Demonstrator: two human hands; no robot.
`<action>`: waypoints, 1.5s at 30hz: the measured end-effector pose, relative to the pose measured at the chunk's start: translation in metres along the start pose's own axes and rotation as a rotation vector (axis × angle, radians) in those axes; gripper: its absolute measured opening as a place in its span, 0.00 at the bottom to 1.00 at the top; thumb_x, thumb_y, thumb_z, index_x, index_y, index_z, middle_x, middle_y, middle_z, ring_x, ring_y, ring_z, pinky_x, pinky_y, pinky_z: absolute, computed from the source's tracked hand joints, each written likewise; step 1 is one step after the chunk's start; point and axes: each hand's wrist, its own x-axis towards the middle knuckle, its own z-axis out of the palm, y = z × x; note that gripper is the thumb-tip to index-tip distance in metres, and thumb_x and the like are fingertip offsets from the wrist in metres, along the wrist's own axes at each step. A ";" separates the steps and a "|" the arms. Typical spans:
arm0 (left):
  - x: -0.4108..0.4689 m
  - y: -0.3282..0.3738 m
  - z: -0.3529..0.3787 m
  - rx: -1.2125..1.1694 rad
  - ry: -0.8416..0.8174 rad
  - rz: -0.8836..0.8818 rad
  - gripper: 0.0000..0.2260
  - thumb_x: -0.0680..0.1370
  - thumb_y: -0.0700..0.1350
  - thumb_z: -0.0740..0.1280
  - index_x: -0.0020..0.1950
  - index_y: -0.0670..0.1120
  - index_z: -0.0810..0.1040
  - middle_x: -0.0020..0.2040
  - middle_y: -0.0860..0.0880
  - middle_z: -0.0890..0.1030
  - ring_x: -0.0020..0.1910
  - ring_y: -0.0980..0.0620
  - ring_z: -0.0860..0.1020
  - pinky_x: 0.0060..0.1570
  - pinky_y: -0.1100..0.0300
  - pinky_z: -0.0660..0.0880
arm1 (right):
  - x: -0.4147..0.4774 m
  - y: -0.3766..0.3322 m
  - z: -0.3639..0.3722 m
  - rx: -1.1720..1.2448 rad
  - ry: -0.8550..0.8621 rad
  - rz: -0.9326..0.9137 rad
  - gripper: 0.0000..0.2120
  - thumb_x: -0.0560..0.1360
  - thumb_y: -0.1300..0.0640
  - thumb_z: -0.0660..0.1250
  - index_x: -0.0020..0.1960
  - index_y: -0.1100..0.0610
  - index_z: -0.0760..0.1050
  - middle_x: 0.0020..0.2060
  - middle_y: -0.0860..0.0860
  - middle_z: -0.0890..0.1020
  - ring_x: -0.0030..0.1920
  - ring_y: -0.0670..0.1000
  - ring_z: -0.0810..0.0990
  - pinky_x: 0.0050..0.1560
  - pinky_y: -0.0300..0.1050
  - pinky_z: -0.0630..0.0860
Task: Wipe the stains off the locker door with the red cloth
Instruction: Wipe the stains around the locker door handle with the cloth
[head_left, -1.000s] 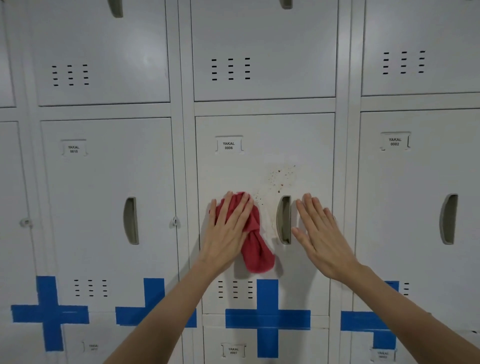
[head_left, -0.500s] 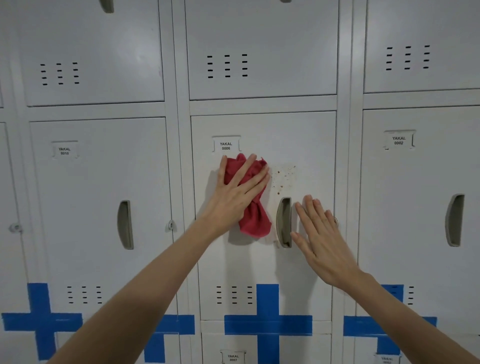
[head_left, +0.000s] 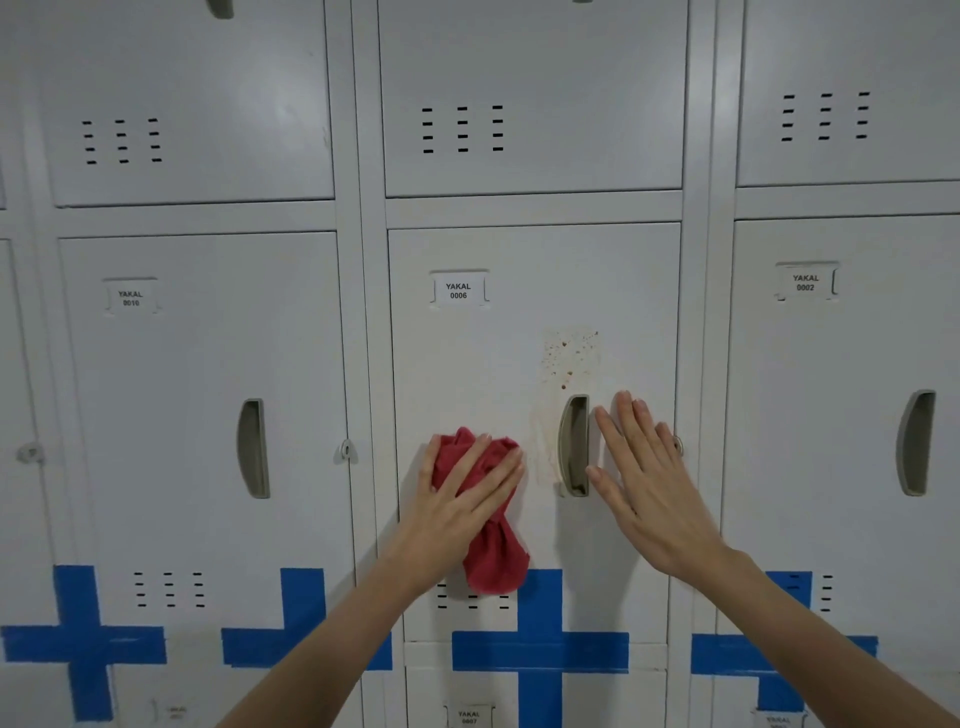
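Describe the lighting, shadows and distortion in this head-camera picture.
Head view: soft even light; faint shadows fall right of the left hand with the red cloth and beside the right hand; locker door edges bow from the wide-angle lens; side labels blur.

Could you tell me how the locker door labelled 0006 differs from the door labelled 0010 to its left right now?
The 0006 door carries brownish speckled stains above its handle; the 0010 door looks clean. The left hand presses a red cloth on the 0006 door and the right hand lies flat on it; nothing touches the 0010 door. Both are pale grey, shut, with a recessed handle, a label holder and blue tape crosses low down.
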 end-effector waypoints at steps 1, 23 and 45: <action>-0.005 0.001 0.002 0.001 -0.014 0.030 0.35 0.69 0.42 0.66 0.76 0.49 0.62 0.76 0.51 0.63 0.75 0.42 0.57 0.66 0.32 0.55 | 0.000 0.001 0.001 -0.001 0.002 -0.002 0.31 0.79 0.39 0.39 0.77 0.51 0.37 0.76 0.49 0.35 0.76 0.47 0.33 0.74 0.46 0.33; 0.119 -0.096 -0.042 -0.090 0.334 -0.058 0.17 0.74 0.39 0.67 0.63 0.49 0.79 0.65 0.52 0.77 0.73 0.38 0.60 0.68 0.30 0.51 | 0.000 0.006 0.003 -0.018 0.021 -0.034 0.31 0.80 0.40 0.41 0.78 0.53 0.39 0.77 0.50 0.37 0.76 0.49 0.35 0.75 0.48 0.36; 0.178 -0.067 -0.059 -0.106 0.182 0.443 0.26 0.73 0.35 0.63 0.71 0.47 0.70 0.69 0.54 0.73 0.76 0.39 0.55 0.73 0.38 0.50 | 0.000 0.009 -0.001 0.015 0.012 -0.047 0.30 0.80 0.40 0.40 0.78 0.52 0.41 0.77 0.49 0.39 0.77 0.48 0.37 0.75 0.47 0.37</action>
